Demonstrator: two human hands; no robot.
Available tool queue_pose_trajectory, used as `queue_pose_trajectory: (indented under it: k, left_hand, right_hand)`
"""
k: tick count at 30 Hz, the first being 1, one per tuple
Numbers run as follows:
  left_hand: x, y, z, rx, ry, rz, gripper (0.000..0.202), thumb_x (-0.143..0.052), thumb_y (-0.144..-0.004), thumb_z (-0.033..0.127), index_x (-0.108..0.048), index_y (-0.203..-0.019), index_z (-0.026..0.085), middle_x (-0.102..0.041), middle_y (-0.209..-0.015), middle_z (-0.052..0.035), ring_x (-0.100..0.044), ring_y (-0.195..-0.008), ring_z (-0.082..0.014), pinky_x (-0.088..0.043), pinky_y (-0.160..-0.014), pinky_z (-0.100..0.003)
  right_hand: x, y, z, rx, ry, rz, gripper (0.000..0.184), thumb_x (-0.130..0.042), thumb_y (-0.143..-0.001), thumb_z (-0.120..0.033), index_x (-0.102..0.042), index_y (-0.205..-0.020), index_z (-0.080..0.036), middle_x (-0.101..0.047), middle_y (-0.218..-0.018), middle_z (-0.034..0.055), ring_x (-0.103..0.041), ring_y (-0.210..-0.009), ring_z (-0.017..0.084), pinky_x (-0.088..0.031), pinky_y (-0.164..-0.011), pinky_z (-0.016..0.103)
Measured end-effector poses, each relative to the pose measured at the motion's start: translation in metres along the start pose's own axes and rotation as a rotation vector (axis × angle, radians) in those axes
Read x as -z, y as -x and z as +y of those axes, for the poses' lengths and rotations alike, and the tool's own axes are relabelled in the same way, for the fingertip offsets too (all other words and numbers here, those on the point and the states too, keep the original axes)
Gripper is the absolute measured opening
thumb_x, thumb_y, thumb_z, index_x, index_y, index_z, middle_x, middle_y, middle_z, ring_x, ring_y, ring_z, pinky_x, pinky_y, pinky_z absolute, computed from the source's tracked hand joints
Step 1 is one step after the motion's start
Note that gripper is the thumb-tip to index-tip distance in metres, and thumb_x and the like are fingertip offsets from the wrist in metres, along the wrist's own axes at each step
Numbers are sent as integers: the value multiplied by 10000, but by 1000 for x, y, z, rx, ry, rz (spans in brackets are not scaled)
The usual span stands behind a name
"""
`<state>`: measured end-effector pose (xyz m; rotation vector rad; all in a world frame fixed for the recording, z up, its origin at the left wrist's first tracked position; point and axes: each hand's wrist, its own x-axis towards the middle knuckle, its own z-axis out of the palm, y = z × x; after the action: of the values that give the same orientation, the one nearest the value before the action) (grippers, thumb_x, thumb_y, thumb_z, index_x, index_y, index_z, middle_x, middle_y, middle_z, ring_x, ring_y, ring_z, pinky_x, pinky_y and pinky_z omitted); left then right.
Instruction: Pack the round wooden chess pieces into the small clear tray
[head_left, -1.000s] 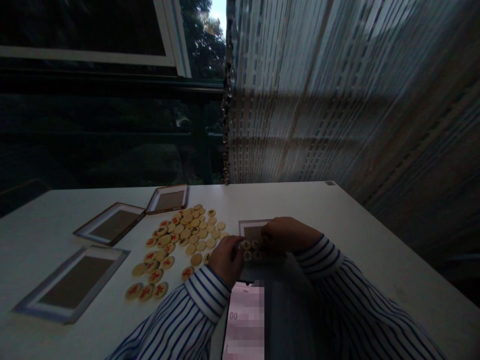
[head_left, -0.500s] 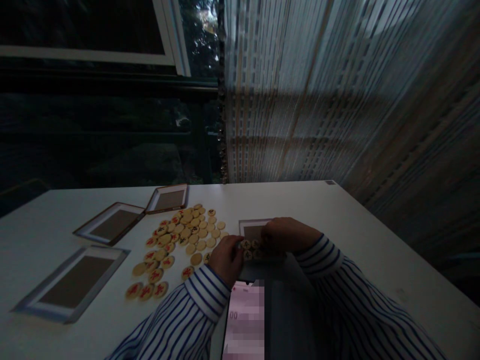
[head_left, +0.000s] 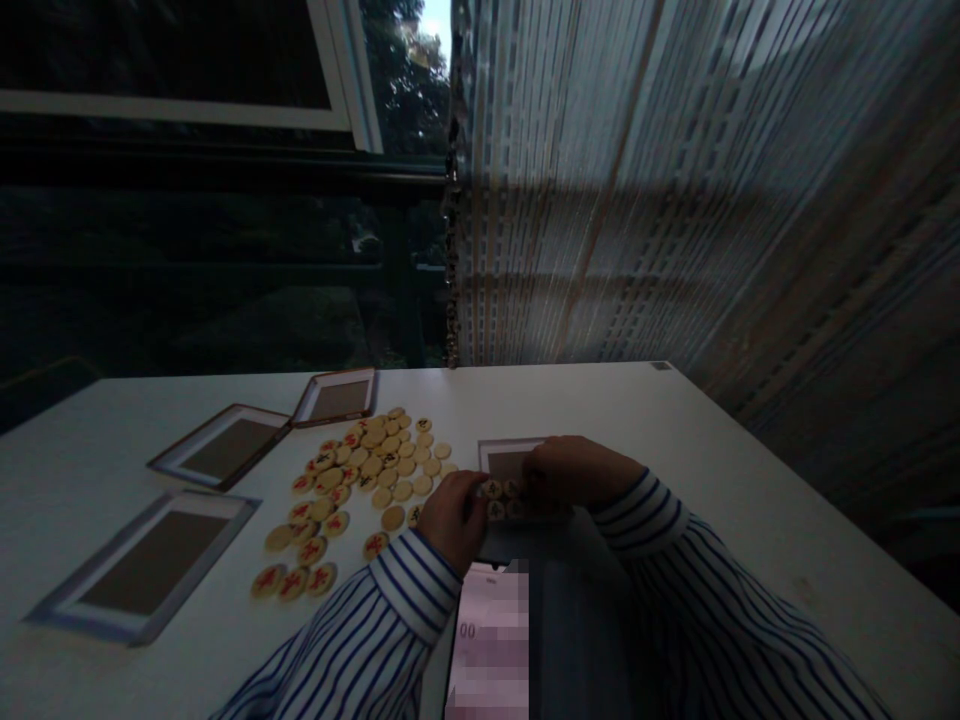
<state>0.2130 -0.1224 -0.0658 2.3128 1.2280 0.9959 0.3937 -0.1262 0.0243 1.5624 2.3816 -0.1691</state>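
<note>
open tabletop [head_left: 720, 450] at right, loose discs [head_left: 371, 466] in leftward path

"00" on phone [head_left: 480, 645], red and black characters on discs [head_left: 311, 550]

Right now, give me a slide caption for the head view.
Left hand and right hand at a tray with round pieces, loose pieces to the left on a white table.

Count: we record two bare hands, one left hand [head_left: 452, 518] and one right hand [head_left: 574, 468]. We tally four shallow rectangular trays with flat brown floors: two brown-rimmed trays [head_left: 232, 447] and two grey-rimmed trays [head_left: 142, 565]. Round pale tan discs: we see four dark-marked discs [head_left: 493, 489] between the hands; the loose spread [head_left: 371, 466] holds dozens, overlap preventing an exact figure, with three red-marked discs [head_left: 291, 583] in its nearest row. One pink-lit flat screen [head_left: 487, 620].
</note>
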Motion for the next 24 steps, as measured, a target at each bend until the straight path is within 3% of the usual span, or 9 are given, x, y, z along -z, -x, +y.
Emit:
queue_pose_trajectory:
  k: [10,24]
  left_hand:
    - [-1,0,2,6,6,37,232,-458,-717,158,-588,-909,146,-630,-861,-81,-592,-799,-177,-500,-701,-321]
    - [-1,0,1,-7,15,33,218,-464,-731,165,-586,-909,129,-627,-847,-92,-594,-785,-180,-502,-680,-322]
  right_hand:
    - [0,-5,0,88,3,56,268,-445,-753,-346,-636,-874,-202,-651,-831,89,-600,-747,202,-399,-587,265]
    - [-3,-7,-11,116,35,112,266,-467,-737,-333,-642,-873,-187,-651,-792,86,-600,-706,171,-392,-572,235]
